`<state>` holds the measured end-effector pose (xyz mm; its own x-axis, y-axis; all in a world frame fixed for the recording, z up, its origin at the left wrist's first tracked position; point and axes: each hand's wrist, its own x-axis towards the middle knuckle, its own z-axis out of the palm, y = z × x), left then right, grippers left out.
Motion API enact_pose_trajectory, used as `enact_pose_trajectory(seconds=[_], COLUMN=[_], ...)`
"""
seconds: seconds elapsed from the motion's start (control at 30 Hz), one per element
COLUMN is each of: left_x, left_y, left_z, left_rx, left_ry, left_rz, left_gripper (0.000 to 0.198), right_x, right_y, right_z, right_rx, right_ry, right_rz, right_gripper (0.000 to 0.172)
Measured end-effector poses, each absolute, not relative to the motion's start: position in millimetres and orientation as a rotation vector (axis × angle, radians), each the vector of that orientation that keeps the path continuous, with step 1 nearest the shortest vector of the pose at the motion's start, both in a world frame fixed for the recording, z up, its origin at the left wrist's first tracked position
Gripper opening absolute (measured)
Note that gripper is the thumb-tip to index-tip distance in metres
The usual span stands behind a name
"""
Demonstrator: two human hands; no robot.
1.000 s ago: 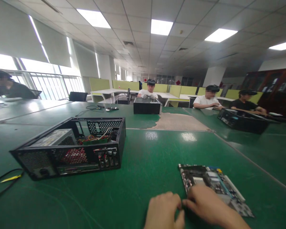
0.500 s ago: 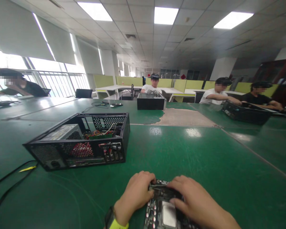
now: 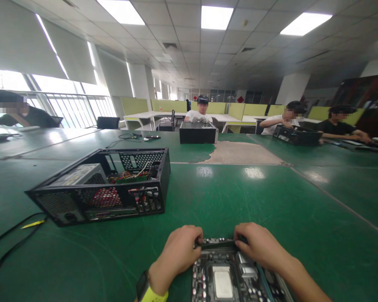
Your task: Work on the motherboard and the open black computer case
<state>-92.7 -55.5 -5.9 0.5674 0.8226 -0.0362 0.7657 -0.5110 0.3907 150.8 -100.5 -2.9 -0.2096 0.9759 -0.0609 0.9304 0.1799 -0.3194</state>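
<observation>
A bright open-plan office with blinds along its left side and yellow-green partitions (image 3: 166, 105) at the back surrounds a large green tabletop (image 3: 204, 197), its surface worn away in one pale patch (image 3: 239, 153) toward the far side. A person in a white top (image 3: 192, 114) sits opposite you behind a dark case (image 3: 198, 135); others sit farther off to the left and right. Directly in front of you, at the bottom edge of the view, lies a circuit board (image 3: 236, 280) with a pale square chip (image 3: 222, 282) near its middle. Across the board's far end runs a narrow dark strip (image 3: 219, 245), its long axis going left to right, bridging the space between your hands. Neither hand is nearer: your left hand (image 3: 183, 247) is pinched on the strip's left end, your right hand (image 3: 258, 245) on its right end. Whether the strip sits in the board or above it you cannot tell. Both hands are knuckles up, fingers curled down, forearms slanting in from the lower corners; a watch (image 3: 151, 289) with a yellow-green band circles your left wrist. To the left, well apart, stands an open computer case (image 3: 165, 180) with wires inside.
</observation>
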Motion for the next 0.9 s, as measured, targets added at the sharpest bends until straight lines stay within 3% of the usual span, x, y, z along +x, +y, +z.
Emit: enact_pose_trajectory(seconds=[0.9], left_x=[-97.3], left_y=[-54.2], left_z=[-7.3], left_rx=[2.365], left_ry=[1.330], left_rz=[0.206], left_gripper=[0.011], right_x=[161.4], right_y=[-94.5], right_z=[-9.0], right_rx=[-1.771], right_ry=[-2.248], right_rz=[0.493], right_gripper=[0.023])
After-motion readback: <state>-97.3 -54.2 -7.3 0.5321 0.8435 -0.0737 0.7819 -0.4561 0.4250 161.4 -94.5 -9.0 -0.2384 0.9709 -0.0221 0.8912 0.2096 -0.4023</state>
